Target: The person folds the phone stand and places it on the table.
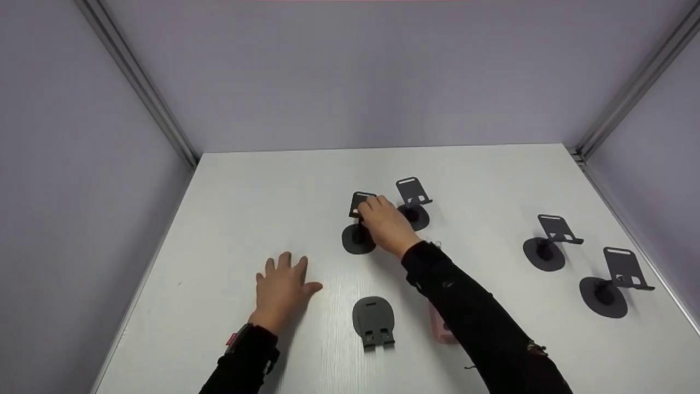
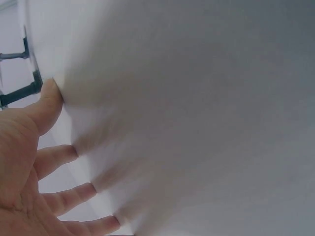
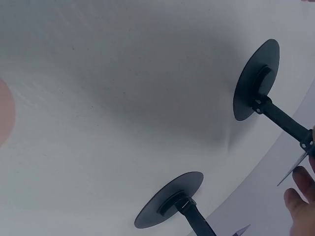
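Note:
In the head view, my right hand (image 1: 387,223) grips the upper part of a dark phone stand (image 1: 355,241) with a round base. The right wrist view shows this stand's hinged arm (image 3: 285,122), with my fingertips (image 3: 305,184) by its top end; part of the grip lies out of frame. Just right of it is a second phone stand (image 1: 414,191), unfolded. My left hand (image 1: 280,293) rests on the white table, fingers spread and holding nothing. Between my forearms lies a folded grey phone stand (image 1: 373,317), flat on the tabletop.
Two more unfolded phone stands (image 1: 544,254) (image 1: 603,297) stand at the right side of the table (image 1: 246,191). A pink object (image 1: 440,326) is partly hidden beneath my right sleeve. Grey-lilac panels (image 1: 355,76) enclose the table's back and sides.

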Available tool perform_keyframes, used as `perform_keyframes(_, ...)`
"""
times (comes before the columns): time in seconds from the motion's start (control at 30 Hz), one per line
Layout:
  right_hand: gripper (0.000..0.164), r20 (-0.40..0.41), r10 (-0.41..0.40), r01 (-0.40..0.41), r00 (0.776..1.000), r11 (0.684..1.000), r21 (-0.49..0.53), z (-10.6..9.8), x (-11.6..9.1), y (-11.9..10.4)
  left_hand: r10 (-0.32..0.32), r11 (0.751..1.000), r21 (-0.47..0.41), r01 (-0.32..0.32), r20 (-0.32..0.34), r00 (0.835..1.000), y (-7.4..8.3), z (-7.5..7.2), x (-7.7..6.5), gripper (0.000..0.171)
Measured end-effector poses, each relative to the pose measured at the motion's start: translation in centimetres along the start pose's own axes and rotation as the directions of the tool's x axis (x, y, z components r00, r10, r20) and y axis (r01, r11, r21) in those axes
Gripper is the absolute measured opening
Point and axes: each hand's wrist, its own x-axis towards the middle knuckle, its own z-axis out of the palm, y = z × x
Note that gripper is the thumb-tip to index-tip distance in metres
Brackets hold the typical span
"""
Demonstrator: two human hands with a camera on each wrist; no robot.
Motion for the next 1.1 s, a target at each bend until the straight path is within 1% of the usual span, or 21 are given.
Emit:
perform_keyframes(0.17,0.006,-0.035,-0.029,0.027,0.999,0.998,-0.053,0.3,-0.2,0.0,-0.012,1.000,0.007,0.012,0.012,1.000,0.1,0.1,0.1,0.072)
perform_keyframes(0.23,0.009,-0.057,-0.055,0.052,0.997,0.997,-0.048,0.4,-0.4,0.0,-0.015,1.000,0.002,0.015,0.021,1.000,0.2,0.1,0.2,0.072)
perform_keyframes(0.33,0.012,-0.086,-0.118,0.116,0.989,0.993,-0.032,0.6,-1.0,0.1,-0.019,1.000,-0.003,0.019,0.035,0.999,0.2,0.2,0.2,0.072)
perform_keyframes(0.5,0.016,-0.137,-0.234,0.234,0.963,0.972,-0.017,0.5,-2.1,0.3,-0.021,1.000,-0.014,0.022,0.035,0.999,0.2,0.2,0.2,0.071)
perform_keyframes(0.7,0.022,-0.182,-0.322,0.317,0.929,0.947,-0.053,-0.1,-3.2,0.3,-0.002,1.000,-0.016,0.002,0.021,1.000,0.3,0.0,0.3,0.070)
perform_keyframes(0.8,0.022,-0.209,-0.365,0.357,0.907,0.931,-0.077,-0.3,-3.8,0.2,-0.005,1.000,-0.026,0.006,0.024,1.000,0.3,0.0,0.3,0.068)
perform_keyframes(0.87,0.020,-0.229,-0.392,0.382,0.891,0.920,-0.088,-0.5,-4.1,0.1,0.002,0.999,-0.033,-0.001,0.002,1.000,0.4,0.0,0.4,0.065)
perform_keyframes(0.93,0.017,-0.250,-0.410,0.401,0.877,0.912,-0.088,-0.7,-4.4,0.0,0.017,0.999,-0.049,-0.019,-0.042,0.999,0.7,0.1,0.6,0.062)
perform_keyframes(0.97,0.015,-0.262,-0.417,0.409,0.870,0.908,-0.088,-0.8,-4.5,-0.1,0.033,0.997,-0.065,-0.038,-0.075,0.997,0.8,0.2,0.7,0.060)
perform_keyframes(1.03,0.012,-0.288,-0.430,0.423,0.856,0.902,-0.089,-1.0,-4.6,-0.2,0.075,0.990,-0.112,-0.091,-0.139,0.987,1.3,0.2,1.1,0.056)
perform_keyframes(1.07,0.011,-0.299,-0.437,0.430,0.849,0.898,-0.092,-1.1,-4.7,-0.3,0.092,0.983,-0.146,-0.115,-0.159,0.983,1.6,0.2,1.4,0.054)
perform_keyframes(1.1,0.010,-0.312,-0.445,0.438,0.840,0.894,-0.094,-1.1,-4.8,-0.4,0.101,0.973,-0.191,-0.132,-0.165,0.981,1.9,0.1,1.6,0.054)
